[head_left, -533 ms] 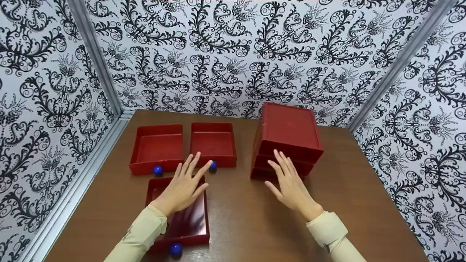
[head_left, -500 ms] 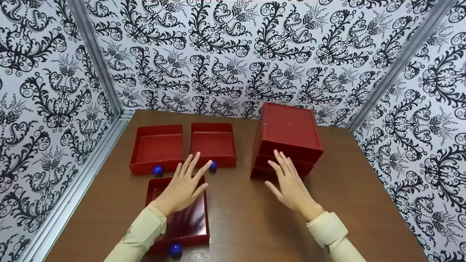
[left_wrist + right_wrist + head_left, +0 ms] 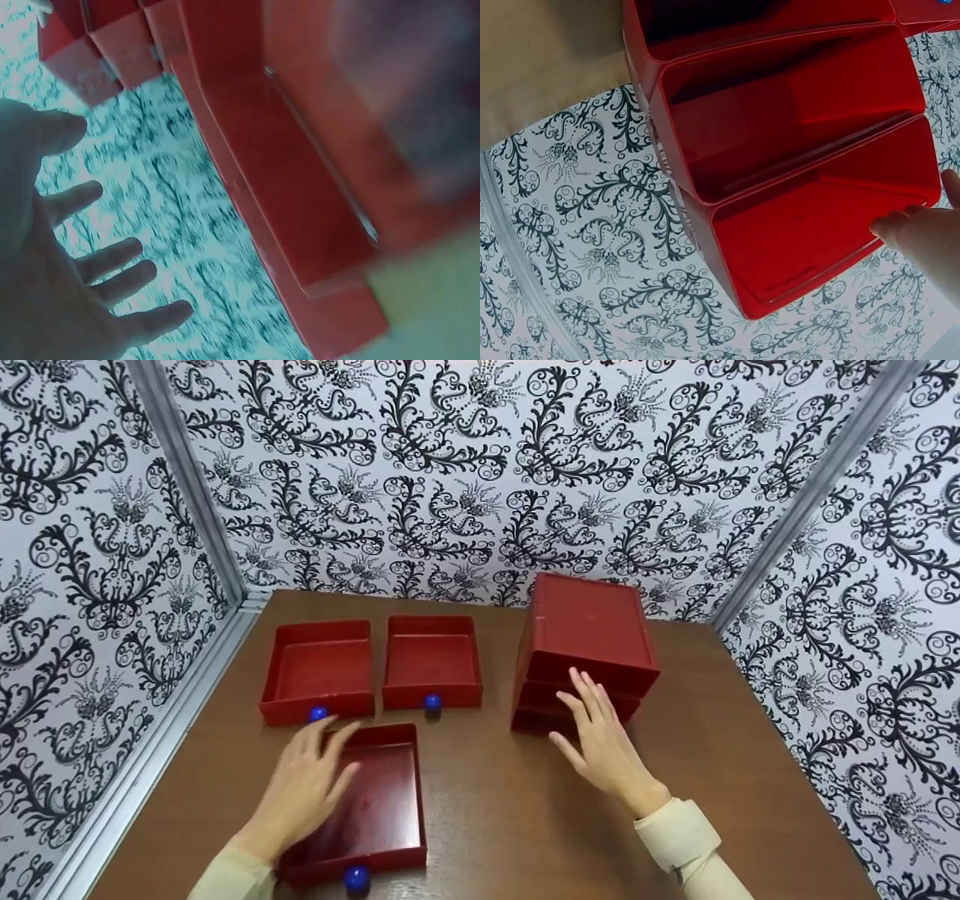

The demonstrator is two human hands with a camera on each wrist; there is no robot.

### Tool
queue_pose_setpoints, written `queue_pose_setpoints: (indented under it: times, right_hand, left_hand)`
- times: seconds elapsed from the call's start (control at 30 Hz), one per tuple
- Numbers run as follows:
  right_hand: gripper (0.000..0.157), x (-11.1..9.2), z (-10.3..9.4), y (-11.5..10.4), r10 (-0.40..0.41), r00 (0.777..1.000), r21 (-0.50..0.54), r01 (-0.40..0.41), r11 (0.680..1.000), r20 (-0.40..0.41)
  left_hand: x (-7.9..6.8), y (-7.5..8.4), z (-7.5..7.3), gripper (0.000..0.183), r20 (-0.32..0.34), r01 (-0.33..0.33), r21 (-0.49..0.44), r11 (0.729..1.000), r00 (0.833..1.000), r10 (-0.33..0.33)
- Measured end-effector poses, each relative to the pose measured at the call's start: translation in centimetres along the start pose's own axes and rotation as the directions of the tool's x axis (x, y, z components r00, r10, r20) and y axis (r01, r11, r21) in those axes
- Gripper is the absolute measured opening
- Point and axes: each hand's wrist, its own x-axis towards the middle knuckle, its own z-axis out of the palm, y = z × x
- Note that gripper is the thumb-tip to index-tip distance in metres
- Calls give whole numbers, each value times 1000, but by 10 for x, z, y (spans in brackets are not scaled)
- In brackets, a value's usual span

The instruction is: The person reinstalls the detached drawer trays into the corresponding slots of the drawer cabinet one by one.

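Apparently we are only at the reaching step, with nothing picked up. Left of centre at the near edge of the wooden table lies the front drawer, a round blue knob at its near wall. Over its left side hangs our left hand, empty, fingers apart and slightly bent. Across from it, our right hand is spread wide and empty before the red cabinet; whether its fingertips touch the frame, we cannot tell. Farther back, toward the table's far-left corner, the far-left drawer and the far-middle drawer stand side by side. Toward the far-right corner, the cabinet shows three hollow slots. Our next move, we judge, calls for the left hand to close on a drawer's wall while the right steadies the cabinet.
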Motion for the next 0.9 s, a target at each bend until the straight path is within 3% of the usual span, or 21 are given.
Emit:
queue_pose_setpoints:
  times: [0.13, 0.2, 0.27, 0.33, 0.47, 0.5, 0.53, 0.73, 0.9]
  right_hand:
    - [57, 1, -2, 1, 7, 1000, -5, -7, 1000, -6]
    - [57, 1, -3, 1, 4, 1000, -10, -4, 1000, -14]
    - [57, 1, -3, 1, -1, 1000, -11, 1, 1000, -20]
    - [56, 1, -3, 1, -6, 1000, -9, 5, 1000, -26]
    - [56, 0, -4, 1, -16, 999, -3, 16, 1000, -40]
    - [56, -1, -5, 2, -20, 999, -4, 20, 1000, -46]
    - [56, -1, -5, 2, -23, 998, -6, 23, 1000, -50]
    - [52, 1, -11, 6, -58, 990, -29, 55, 998, -125]
    - [44, 9, -22, 13, -12, 975, -36, 4, 999, -222]
  left_hand:
    - [-21, -13, -12, 44, -55, 101, 42, 994, 994, -99]
    - [-30, -16, -16, 41, -35, 179, 31, 983, 983, -178]
    - [-39, -19, -19, 39, 29, 275, -3, 961, 961, -275]
    - [-47, -22, -21, 41, 131, 388, -48, 920, 916, -379]
    - [-62, -29, -22, 46, 345, 560, -88, 824, 793, -502]
    - [-66, -31, -21, 47, 383, 582, -97, 808, 771, -509]
    - [-69, -33, -20, 47, 410, 594, -114, 797, 758, -507]
    - [-89, -38, -9, 40, 523, 639, -279, 717, 727, -445]
    - [-97, -41, -7, 52, 619, 705, -355, 614, 669, -410]
